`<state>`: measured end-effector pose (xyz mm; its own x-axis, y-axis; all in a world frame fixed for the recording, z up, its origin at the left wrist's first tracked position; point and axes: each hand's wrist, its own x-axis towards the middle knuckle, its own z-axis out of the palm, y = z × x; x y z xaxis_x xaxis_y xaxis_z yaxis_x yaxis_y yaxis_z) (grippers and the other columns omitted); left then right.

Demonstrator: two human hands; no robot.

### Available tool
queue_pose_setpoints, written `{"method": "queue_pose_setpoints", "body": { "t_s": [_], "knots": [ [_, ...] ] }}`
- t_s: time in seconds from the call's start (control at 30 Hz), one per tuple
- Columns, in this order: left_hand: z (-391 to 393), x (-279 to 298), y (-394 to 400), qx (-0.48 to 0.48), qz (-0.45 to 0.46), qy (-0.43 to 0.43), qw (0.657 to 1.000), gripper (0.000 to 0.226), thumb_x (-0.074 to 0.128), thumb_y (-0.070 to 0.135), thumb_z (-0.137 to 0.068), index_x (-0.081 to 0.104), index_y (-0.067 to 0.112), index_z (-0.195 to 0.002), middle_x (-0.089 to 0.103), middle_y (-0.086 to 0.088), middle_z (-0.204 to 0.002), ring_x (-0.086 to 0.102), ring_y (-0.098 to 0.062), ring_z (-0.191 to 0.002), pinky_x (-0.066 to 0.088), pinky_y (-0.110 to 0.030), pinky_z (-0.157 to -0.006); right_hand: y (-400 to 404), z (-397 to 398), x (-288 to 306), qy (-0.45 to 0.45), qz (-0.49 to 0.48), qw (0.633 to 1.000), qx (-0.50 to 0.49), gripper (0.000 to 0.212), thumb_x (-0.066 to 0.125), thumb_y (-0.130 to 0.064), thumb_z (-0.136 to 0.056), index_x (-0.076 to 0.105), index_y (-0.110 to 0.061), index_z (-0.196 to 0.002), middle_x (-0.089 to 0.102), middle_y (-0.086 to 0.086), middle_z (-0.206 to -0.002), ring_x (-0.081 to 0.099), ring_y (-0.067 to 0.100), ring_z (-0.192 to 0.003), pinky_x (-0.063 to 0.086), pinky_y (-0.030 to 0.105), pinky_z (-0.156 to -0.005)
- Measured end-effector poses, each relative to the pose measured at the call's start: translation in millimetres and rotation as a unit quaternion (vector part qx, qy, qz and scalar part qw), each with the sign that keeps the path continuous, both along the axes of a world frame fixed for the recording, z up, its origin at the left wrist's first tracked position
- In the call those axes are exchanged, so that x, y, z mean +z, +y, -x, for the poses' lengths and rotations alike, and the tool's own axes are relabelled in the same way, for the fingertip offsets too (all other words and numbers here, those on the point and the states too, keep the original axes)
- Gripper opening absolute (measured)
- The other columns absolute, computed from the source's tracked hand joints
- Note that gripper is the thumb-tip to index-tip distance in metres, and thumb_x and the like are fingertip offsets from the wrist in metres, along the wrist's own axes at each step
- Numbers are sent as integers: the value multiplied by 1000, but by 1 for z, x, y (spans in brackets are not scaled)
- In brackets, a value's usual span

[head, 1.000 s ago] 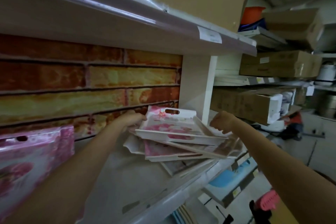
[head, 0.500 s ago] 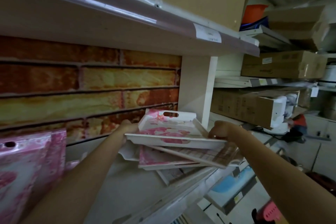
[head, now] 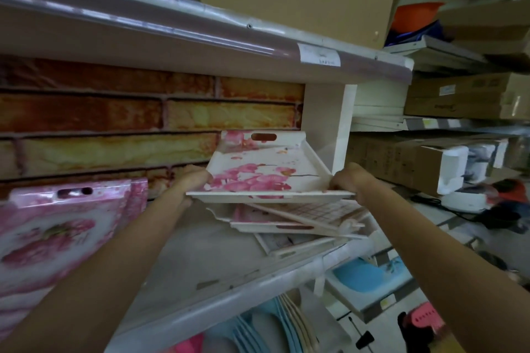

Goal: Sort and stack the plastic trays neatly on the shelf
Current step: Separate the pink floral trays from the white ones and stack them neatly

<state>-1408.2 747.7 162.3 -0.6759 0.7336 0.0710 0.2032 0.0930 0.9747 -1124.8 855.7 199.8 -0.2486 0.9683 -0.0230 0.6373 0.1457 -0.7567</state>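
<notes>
Trays aren't sorted yet: the floral tray (head: 266, 172) is gripped at both ends, left hand (head: 193, 180) and right hand (head: 348, 180) closed on it, lifted above the crooked pile (head: 295, 223) on the shelf (head: 218, 264). Most stacking looks undone.

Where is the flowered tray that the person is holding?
In the head view, centre: the flowered tray is gripped between left hand and right hand, above the messy tray pile, beside the white upright.
</notes>
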Motion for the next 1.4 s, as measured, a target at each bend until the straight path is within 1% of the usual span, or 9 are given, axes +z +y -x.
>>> {"method": "queue_pose_setpoints", "body": {
  "t_s": [0.13, 0.3, 0.47, 0.6, 0.8, 1.0, 1.1, 1.23, 1.4],
  "knots": [
    [-3, 0, -50, 55, -6, 12, 998, 27, 59, -3, -77, 68, -3, -102, 65, -20, -99, 64, -34, -81, 51, -30, -69, -33, 4, 0, 7, -9, 1000, 26, 32, 60, 0, -80, 52, 1, -111, 56, 19, -100, 56, 31, -89, 47, 31, -64],
    [-13, -2, -129, 92, 24, 7, 995, 14, 60, -4, -79, 66, -3, -91, 61, -16, -86, 56, -21, -46, 47, -19, -39, -81, 17, -6, -14, -21, 997, 78, 39, 65, -6, -78, 57, 0, -115, 61, 18, -112, 57, 34, -107, 51, 38, -92],
    [-16, -16, -217, 127, 4, -37, 991, 16, 59, -6, -81, 61, 4, -69, 63, -11, -70, 53, -18, -56, 46, -21, -44, -139, 37, -15, -4, -6, 988, 157, 25, 61, -3, -84, 53, -4, -108, 60, 18, -99, 50, 22, -68, 41, 23, -43],
    [-13, -26, -280, 171, -26, -74, 982, 20, 59, -7, -82, 60, 4, -65, 65, -4, -52, 59, -12, -46, 46, -29, -61, -176, 59, -23, 1, 12, 974, 227, 58, 59, 2, -82, 41, -2, -137, 60, 22, -117, 61, 31, -89, 45, 26, -53],
    [4, -22, -362, 234, -55, -156, 958, 26, 61, 14, -72, 58, -2, -92, 60, -13, -65, 59, -20, -39, 46, -28, -54, -227, 87, -18, -48, 39, 951, 303, 12, 52, 1, -88, 49, -6, -79, 51, 9, -69, 50, 18, -55, 38, 18, -33],
    [13, -23, -423, 281, -128, -217, 926, 13, 46, 13, -81, 54, 7, -88, 53, -10, -69, 57, -20, -43, 47, -15, -39, -274, 126, -21, -51, 61, 927, 366, 6, 57, -1, -86, 55, -5, -82, 57, 9, -72, 56, 16, -57, 45, 16, -36],
    [17, -22, -455, 292, -176, -217, 915, 27, 36, 15, -94, 40, 14, -67, 46, -5, -43, 46, -13, -23, 38, -9, -31, -297, 153, -19, -36, 50, 918, 392, 15, 51, 5, -85, 56, -4, -73, 58, 11, -63, 57, 16, -40, 44, 17, -34],
    [26, -18, -505, 330, -237, -214, 888, 22, 35, 9, -87, 37, 13, -65, 42, -4, -55, 50, -16, -32, 40, -14, -35, -339, 188, -13, -14, 60, 905, 420, 30, 42, 4, -92, 49, -9, -65, 53, 1, -30, 48, 7, -19, 35, 10, -26],
    [62, -13, -569, 376, -337, -175, 845, 66, 35, 16, -97, 53, 19, -33, 48, 6, -33, 45, -5, -22, 31, -8, -26, -399, 234, -13, -14, 73, 881, 468, 31, 46, 0, -92, 53, -8, -62, 55, 4, -41, 49, 8, -24, 37, 12, -30]
  ]
}}
